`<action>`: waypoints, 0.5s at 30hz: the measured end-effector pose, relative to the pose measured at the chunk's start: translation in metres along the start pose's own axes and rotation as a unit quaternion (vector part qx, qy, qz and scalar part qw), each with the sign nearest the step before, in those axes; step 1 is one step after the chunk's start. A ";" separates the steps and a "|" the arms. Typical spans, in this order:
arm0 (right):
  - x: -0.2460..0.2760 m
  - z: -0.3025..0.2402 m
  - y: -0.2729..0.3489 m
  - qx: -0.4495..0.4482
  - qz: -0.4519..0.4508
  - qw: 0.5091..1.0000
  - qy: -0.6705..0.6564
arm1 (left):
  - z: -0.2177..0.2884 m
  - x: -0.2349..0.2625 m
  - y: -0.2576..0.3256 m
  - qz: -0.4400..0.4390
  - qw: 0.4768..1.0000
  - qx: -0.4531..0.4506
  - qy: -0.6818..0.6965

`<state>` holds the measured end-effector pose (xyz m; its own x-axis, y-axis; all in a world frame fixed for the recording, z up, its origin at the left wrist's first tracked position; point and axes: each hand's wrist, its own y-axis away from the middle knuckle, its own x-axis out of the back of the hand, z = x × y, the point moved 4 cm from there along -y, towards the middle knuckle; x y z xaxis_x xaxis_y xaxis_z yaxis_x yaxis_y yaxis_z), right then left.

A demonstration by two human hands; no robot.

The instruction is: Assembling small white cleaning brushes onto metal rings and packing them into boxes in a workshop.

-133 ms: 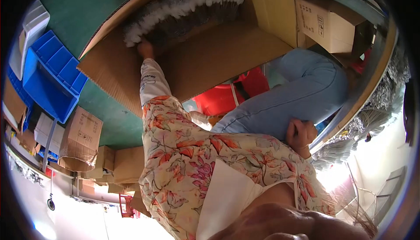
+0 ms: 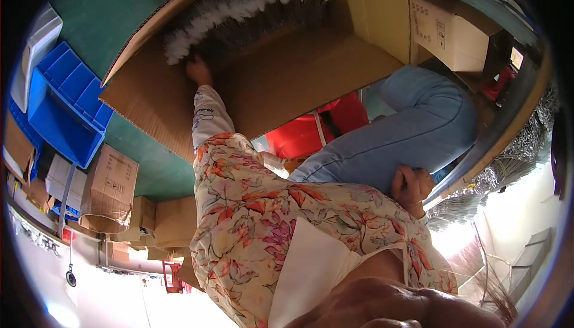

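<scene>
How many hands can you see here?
2: the left hand inside the large open carton, by the white-tipped strands; the right hand by the blue jeans.

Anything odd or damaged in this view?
One thing: the brown carton at left, just below the blue bin in the picture. Its lower edge looks ragged and crumpled rather than cleanly cut, possibly torn. Nothing stands out inside the large open carton.

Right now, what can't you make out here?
Head view throughout:
Fingertips of the left hand: lost in shadow beside the white-tufted, grey bristly row.
Palm of the right hand: hidden by its own curl.
Far end of the large brown cardboard box: cut off by the upper edge.
</scene>
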<state>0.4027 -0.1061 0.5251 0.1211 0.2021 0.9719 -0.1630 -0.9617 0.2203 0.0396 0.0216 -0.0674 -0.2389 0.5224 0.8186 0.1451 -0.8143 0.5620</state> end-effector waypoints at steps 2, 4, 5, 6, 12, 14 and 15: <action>-0.015 -0.004 -0.011 0.013 0.017 0.999 -0.031 | -0.057 -0.008 -0.028 0.084 0.996 0.017 -0.022; 0.004 0.000 -0.011 -0.028 0.077 0.992 -0.093 | -0.110 0.025 -0.084 0.090 0.901 -0.232 -0.355; 0.002 0.000 -0.009 -0.026 0.069 0.994 -0.077 | -0.093 -0.004 -0.071 0.082 0.907 -0.235 -0.339; -0.006 -0.001 -0.008 -0.021 0.043 0.998 -0.037 | -0.059 -0.048 -0.043 -0.027 0.882 -0.300 -0.361; -0.019 0.008 -0.006 0.014 -0.040 0.998 0.043 | 0.088 -0.113 0.034 -0.320 0.901 -0.255 -0.141; -0.020 0.000 -0.008 0.029 -0.030 0.999 0.007 | 0.023 -0.116 -0.009 -0.332 0.903 -0.199 -0.190; -0.009 -0.001 -0.006 0.017 0.011 0.999 -0.048 | -0.032 -0.083 -0.055 -0.242 0.909 -0.237 -0.243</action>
<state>0.4019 -0.1021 0.5149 0.2116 0.1633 0.9636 -0.1333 -0.9719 0.1940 0.0209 0.0149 -0.1695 0.3051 0.8043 0.5099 -0.3220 -0.4168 0.8500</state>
